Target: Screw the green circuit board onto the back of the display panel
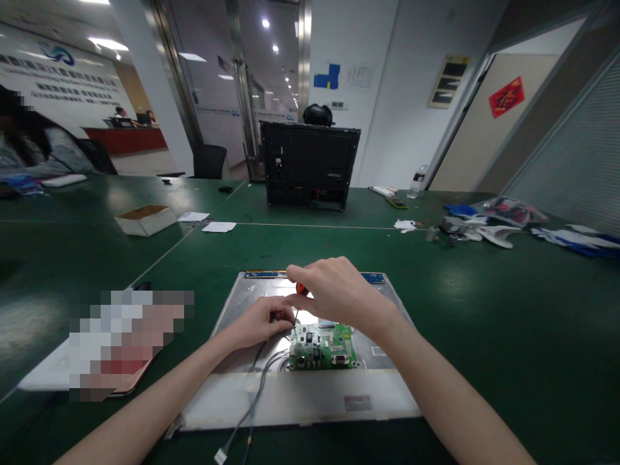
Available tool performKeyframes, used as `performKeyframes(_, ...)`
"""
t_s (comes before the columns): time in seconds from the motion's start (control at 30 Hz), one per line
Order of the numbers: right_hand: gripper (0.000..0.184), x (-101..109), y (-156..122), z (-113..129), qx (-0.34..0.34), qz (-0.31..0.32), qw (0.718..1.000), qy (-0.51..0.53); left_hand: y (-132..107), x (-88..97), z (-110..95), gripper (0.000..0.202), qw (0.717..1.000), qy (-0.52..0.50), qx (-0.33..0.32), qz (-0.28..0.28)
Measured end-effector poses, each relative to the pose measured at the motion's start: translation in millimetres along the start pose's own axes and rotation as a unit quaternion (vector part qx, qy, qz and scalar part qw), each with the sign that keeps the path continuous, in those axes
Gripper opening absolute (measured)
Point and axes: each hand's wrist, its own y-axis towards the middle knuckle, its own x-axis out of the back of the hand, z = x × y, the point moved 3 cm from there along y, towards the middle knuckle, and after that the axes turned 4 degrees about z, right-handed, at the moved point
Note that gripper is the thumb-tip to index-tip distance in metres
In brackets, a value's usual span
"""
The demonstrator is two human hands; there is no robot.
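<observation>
My right hand is closed around the red-and-black handle of a screwdriver. Its thin shaft points down to the upper left corner of a green circuit board. Beside the shaft, my left hand has its fingers curled and pressed together at that same corner; whatever they pinch is too small to make out. The board lies on the silvery metal back of a display panel. From the board's left side, grey cables run down over the panel to a white connector at its front edge.
A black monitor housing stands upright at the back of the green table. To the left are an open cardboard box and a partly blurred phone and papers. Bagged parts and gloves lie right. A person sits far left.
</observation>
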Motion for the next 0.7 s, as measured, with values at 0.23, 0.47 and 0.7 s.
performKeyframes(0.23, 0.019, 0.5, -3.7, 2.7, 0.019, -0.013, 1.0, 0.02, 0.2, -1.3, 6.0, 0.003, 1.0, 0.018, -0.002, -0.012)
performKeyframes(0.47, 0.023, -0.9, -0.2, 0.1, -0.011, -0.002, 1.0, 0.004, -0.3, -0.5, 1.9, 0.006, 1.0, 0.012, 0.002, -0.003)
performKeyframes(0.7, 0.017, 1.5, -3.2, 4.2, 0.016, -0.006, 0.999, 0.028, 0.3, -0.5, 4.8, 0.003, 1.0, 0.019, -0.011, -0.018)
